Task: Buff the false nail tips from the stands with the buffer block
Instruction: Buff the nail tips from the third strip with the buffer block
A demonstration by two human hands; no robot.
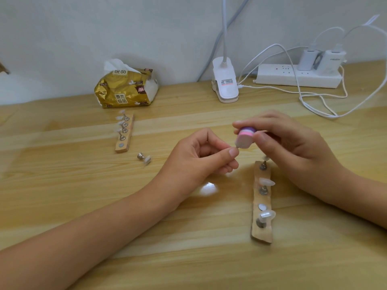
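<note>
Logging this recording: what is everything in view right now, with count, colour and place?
far stand strip: 1, light wood, left of centre; several pegs with pale tips, count unclear
near stand strip: 1, light wood, below the right hand; three pegs with pale tips
loose peg: 1, metal with pale tip, lying beside the far strip
buffer block: 1, pink, purple and white, centre
held nail tip: 1, pale, mostly hidden, against the block
tissue pack: 1, gold, back left
clip lamp: 1, white, back centre
power strip: 1, white, back right
chargers: 2, white, plugged into the strip
table: 1, light wood
left hand: pinches the tip
right hand: grips the block
</note>
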